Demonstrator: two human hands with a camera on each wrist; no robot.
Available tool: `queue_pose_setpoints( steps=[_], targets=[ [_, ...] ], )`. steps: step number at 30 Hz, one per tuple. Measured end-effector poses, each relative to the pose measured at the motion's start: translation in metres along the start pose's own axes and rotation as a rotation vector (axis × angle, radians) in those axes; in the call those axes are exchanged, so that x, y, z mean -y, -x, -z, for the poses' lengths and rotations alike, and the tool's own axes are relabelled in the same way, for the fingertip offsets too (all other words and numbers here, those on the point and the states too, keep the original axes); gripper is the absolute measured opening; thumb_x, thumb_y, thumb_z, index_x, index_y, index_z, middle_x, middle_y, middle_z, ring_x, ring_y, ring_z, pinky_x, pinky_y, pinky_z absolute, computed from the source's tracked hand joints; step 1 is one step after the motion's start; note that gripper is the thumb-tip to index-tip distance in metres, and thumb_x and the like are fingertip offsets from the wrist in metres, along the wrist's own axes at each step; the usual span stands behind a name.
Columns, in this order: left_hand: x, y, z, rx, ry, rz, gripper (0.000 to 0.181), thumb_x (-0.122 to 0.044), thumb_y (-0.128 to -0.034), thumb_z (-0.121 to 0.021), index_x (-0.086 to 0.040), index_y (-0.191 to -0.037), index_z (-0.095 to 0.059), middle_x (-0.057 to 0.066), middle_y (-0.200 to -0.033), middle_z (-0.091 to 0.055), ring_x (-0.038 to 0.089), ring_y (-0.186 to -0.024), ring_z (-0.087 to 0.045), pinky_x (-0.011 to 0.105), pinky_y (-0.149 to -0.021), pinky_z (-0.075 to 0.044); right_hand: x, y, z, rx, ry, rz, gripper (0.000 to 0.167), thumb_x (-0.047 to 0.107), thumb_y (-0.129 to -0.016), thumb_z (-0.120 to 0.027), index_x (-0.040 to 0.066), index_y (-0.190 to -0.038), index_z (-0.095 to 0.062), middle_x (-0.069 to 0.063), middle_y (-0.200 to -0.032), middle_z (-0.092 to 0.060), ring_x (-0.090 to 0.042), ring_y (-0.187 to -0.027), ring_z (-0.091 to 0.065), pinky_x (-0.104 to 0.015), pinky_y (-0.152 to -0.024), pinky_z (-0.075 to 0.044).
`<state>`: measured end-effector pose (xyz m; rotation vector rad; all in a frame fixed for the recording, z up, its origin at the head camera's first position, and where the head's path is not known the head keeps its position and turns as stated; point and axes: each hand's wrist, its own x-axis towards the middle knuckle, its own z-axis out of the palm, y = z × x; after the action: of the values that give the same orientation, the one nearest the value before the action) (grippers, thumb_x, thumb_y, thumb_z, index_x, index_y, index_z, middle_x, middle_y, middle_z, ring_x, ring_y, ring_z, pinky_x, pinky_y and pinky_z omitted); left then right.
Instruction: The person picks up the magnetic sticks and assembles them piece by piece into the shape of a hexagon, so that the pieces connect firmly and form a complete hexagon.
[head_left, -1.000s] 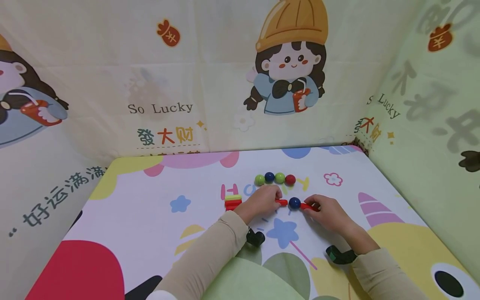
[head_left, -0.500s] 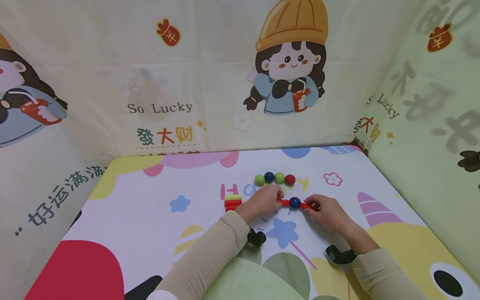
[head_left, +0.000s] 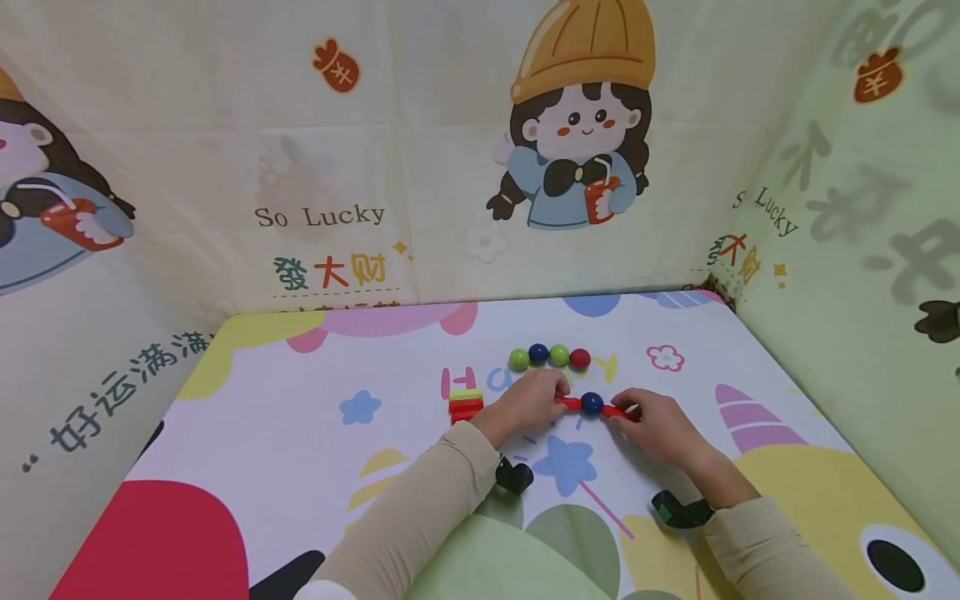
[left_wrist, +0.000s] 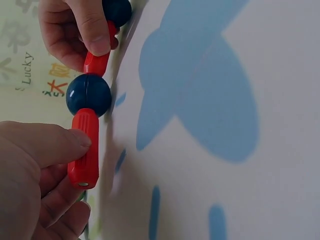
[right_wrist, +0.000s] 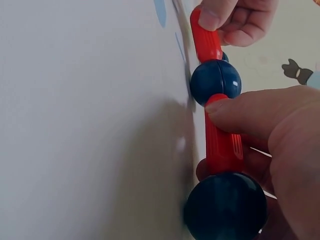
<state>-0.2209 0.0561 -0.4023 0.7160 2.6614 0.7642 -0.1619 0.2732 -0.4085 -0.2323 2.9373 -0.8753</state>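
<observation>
A dark blue ball (head_left: 592, 404) sits between two red rods and touches both. My left hand (head_left: 528, 400) pinches the left red rod (left_wrist: 84, 155) between thumb and fingers; its free end shows a small metal dot. The right red rod (right_wrist: 222, 142) is pinched by my right hand (head_left: 660, 425). At that rod's other end is a second dark blue ball (right_wrist: 225, 207), seen in the right wrist view below the thumb and hidden by the hand in the head view. Rods and balls form a roughly straight line just above the tabletop.
Behind the hands, a row of balls lies on the patterned table (head_left: 285, 467): a light green ball (head_left: 519, 360), a blue one, another green one and a red ball (head_left: 580, 359). Left of my left hand are several red and yellow-green rods (head_left: 467, 406). Printed cloth walls (head_left: 442, 167) enclose the table.
The left red rod has moved right and closed the small gap to the blue ball, so they now touch. Since then the joined pieces have shifted very slightly. My right hand stays nearly still.
</observation>
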Motion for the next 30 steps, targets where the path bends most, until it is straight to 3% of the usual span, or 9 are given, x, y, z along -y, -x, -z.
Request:
queue_pose_setpoints(
  steps=[12, 20, 30],
  targets=[
    [-0.002, -0.001, -0.001, -0.016, 0.022, 0.049, 0.024, -0.017, -0.0933, -0.073, -0.014, -0.116, -0.066, -0.005, -0.097, -0.058, 0.011, -0.089, -0.053, 0.02, -0.08, -0.049, -0.006, 0.003, 0.002, -0.02, 0.004, -0.022, 0.028, 0.017, -0.091, -0.072, 0.0, -0.113, -0.066, -0.007, -0.097, -0.067, -0.02, -0.08, -0.06, -0.03, -0.067, -0.054],
    [0.01, 0.008, 0.008, -0.028, 0.056, 0.051, 0.024, -0.018, -0.0932, -0.073, -0.014, -0.115, -0.064, -0.004, -0.101, -0.059, 0.012, -0.093, -0.055, 0.022, -0.082, -0.051, -0.002, 0.001, 0.005, -0.016, 0.014, -0.02, 0.031, 0.019, -0.091, -0.073, 0.0, -0.115, -0.066, -0.006, -0.095, -0.066, -0.02, -0.08, -0.059, -0.03, -0.066, -0.053],
    [0.023, 0.02, 0.032, -0.029, 0.002, 0.039, 0.028, -0.017, -0.0919, -0.075, -0.01, -0.117, -0.065, -0.001, -0.102, -0.062, 0.015, -0.096, -0.057, 0.025, -0.087, -0.052, 0.013, -0.015, 0.006, -0.025, 0.109, 0.053, 0.037, 0.017, -0.089, -0.075, -0.001, -0.12, -0.066, -0.019, -0.116, -0.063, -0.032, -0.096, -0.061, -0.049, -0.085, -0.053]
  ],
)
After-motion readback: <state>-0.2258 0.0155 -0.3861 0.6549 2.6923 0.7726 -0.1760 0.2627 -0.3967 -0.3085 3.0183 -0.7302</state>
